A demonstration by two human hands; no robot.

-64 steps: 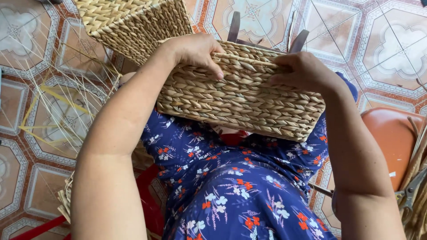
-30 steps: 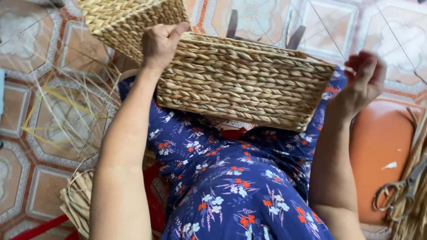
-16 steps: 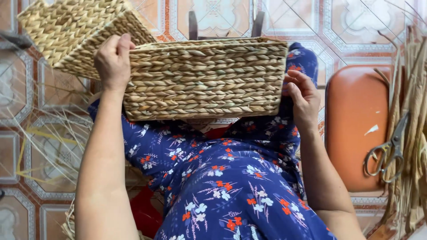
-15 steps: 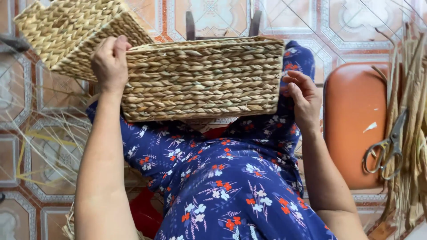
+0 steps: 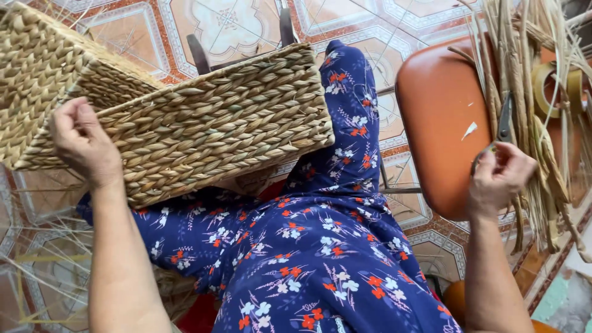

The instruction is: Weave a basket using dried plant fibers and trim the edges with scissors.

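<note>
On the lap of a seated person in a dark blue dress printed with small red and white flowers (image 5: pixel 308 259), seen from above, rests a rectangular woven basket (image 5: pixel 216 123) of thick braided straw-coloured fibre, tipped on its side so that one long wall faces upward. Two dark frame ends poke out beyond its far edge. The left hand (image 5: pixel 83 142) lies against the near left corner of this basket, fingers curled over the edge and steadying it. Just behind that corner, touching or nearly touching it, sits a second woven basket (image 5: pixel 43 74) of the same braid on the patterned tile floor (image 5: pixel 228 24). The walls of the lap basket look fully woven and tight, with no bare gaps showing on the visible side, so the weaving seems largely done; whether the rim or the hidden faces are complete cannot be told. The right hand (image 5: pixel 499 179) is well away from the basket, reaching to an orange stool seat (image 5: pixel 438 117) on the right, where its fingers close around the handles of a pair of scissors (image 5: pixel 502 126) lying among a bundle of long dried fibre strands (image 5: pixel 530 74). A roll of tape (image 5: pixel 549 80) sits half buried in those strands. Loose thin strands also lie scattered on the floor at the lower left (image 5: pixel 37 271). Judging by the scissors, trimming of stray ends seems to be what remains.
</note>
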